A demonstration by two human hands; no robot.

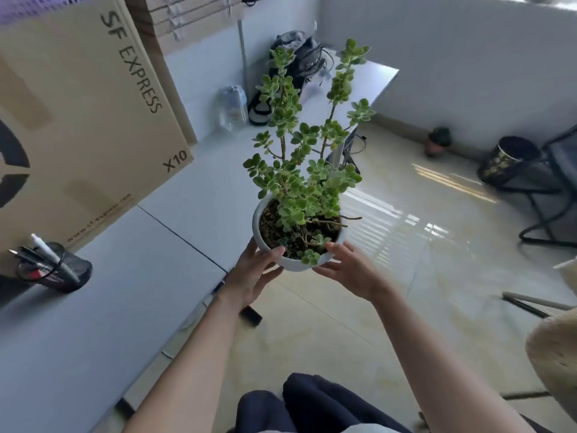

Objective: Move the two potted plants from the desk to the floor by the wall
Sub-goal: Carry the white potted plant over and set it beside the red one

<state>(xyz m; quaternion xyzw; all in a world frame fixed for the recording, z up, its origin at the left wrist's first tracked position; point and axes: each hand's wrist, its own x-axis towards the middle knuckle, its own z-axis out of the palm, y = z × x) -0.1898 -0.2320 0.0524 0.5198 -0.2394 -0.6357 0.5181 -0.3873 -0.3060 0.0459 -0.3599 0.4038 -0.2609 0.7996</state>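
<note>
The tiled floor point(406, 276) takes up the right half of the view, glossy and mostly bare, running open to the white wall point(468, 73) at the far side. The white desk point(109, 323) fills the left, its long edge cutting diagonally from lower left toward the far corner, where a backpack point(299, 60) and a plastic water bottle point(232, 107) sit. A large cardboard box point(78, 120) printed with SF EXPRESS stands at the back of the desk. At the right, a black metal frame point(549, 195) and a dark bin point(505, 160) crowd the wall end of the floor. The white-potted plant point(299, 239), with tall green leafy stems, is held in the air just past the desk edge, over the floor. The left hand point(253, 276) cups the pot's near left side, thumb on the rim; the right hand point(349, 273) grips the near right side, fingers spread under it. A black mesh pen holder point(59, 270) stands near the left of the desk. A small dark-potted plant point(438, 141) already rests on the floor against the wall, well apart from the desk.
</note>
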